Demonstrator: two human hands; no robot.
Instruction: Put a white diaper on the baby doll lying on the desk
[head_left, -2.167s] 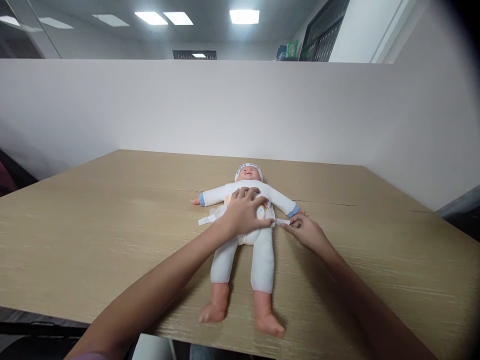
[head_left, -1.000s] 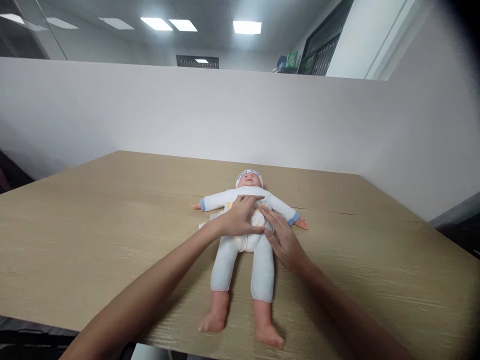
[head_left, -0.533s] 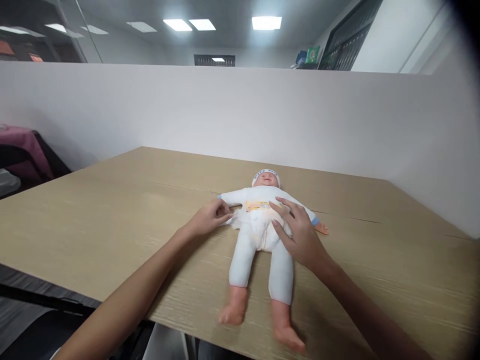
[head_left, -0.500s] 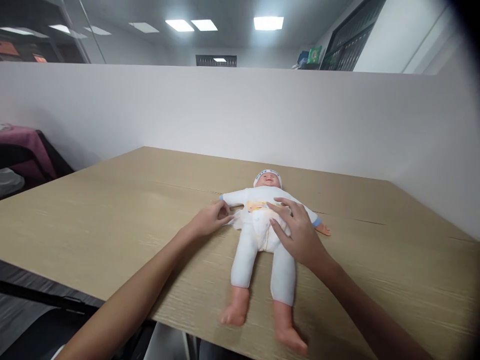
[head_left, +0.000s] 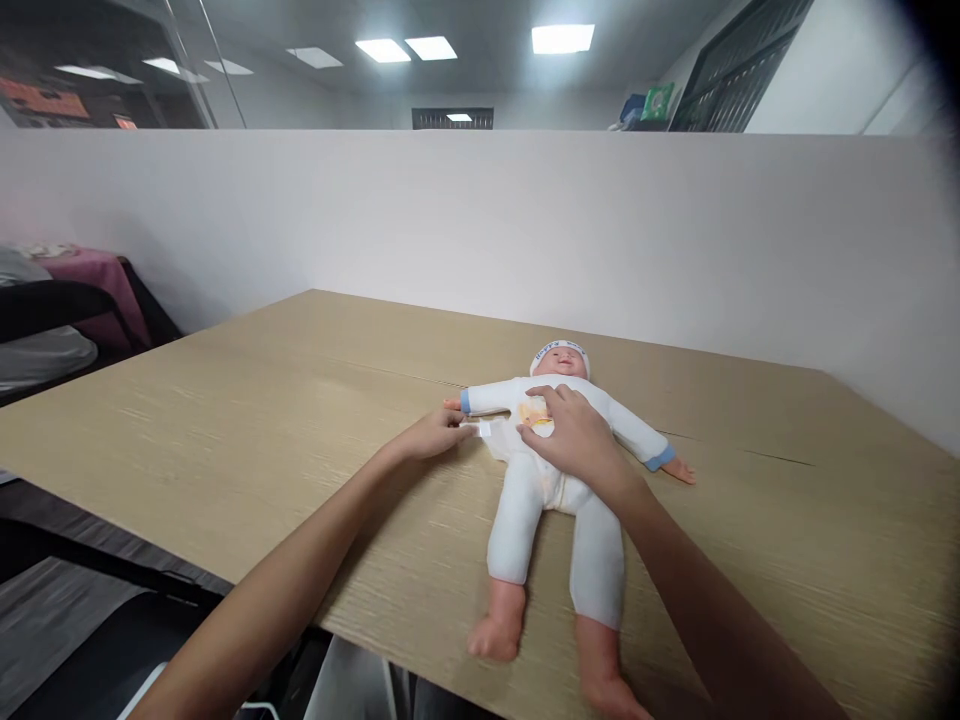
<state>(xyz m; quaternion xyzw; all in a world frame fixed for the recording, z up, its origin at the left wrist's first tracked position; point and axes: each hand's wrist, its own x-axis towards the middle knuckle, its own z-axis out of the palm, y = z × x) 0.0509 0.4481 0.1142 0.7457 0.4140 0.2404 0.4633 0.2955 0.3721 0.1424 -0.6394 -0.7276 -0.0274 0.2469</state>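
A baby doll in a white suit with blue cuffs lies on its back on the table, feet toward me. Its headband carries lettering. A white diaper with a yellow-orange printed front lies between its legs and over its belly. My left hand pinches the diaper's side tab, which is stretched out to the left of the doll's hip. My right hand rests over the diaper's front with the fingers spread, hiding much of it.
The wooden table reaches back to a white partition wall. On the left stands a chair with pink and grey cloth. A dark seat is below the table's front edge.
My left hand has drawn the side tab out, so it now shows flat. The right hand has moved left and up across the diaper's front. The view has shifted slightly left.
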